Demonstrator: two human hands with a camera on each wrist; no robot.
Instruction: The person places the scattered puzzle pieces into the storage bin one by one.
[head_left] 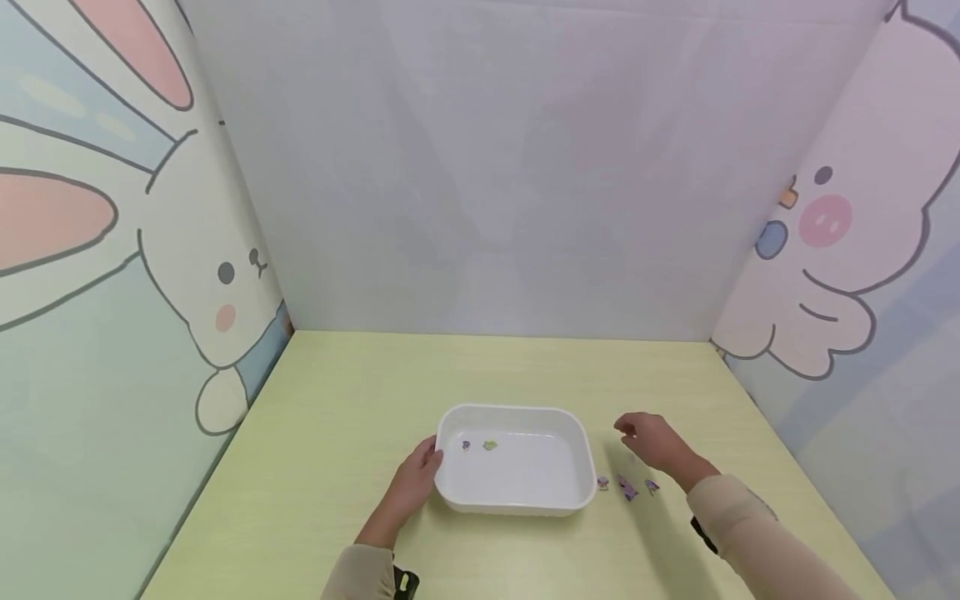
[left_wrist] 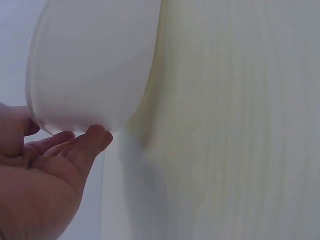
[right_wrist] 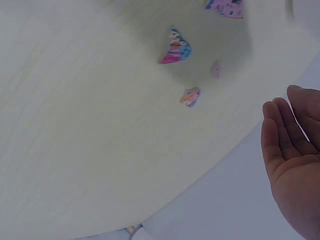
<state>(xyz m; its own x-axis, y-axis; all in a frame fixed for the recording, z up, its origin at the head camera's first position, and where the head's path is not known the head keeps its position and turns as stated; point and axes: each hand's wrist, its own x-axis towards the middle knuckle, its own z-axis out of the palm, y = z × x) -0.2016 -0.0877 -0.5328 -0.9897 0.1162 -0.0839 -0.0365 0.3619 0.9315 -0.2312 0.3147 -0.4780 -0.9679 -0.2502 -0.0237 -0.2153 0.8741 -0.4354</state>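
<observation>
My left hand grips the left end of a white rectangular tray, its thumb at the rim and its fingers against the outer wall. Inside the tray lie a small purple cut-out piece and a green one. To the right of the tray, my right hand hovers over the table, fingers slightly bent, with nothing visible in them. Below it lie small colourful flat pieces, among them a purple one. The right wrist view shows a pink-and-blue piece and a small orange-and-purple piece.
The pale yellow-green table extends around the tray. A plain light backdrop stands behind it. Side panels carry a cartoon rabbit on the left and a pink-cheeked white figure on the right.
</observation>
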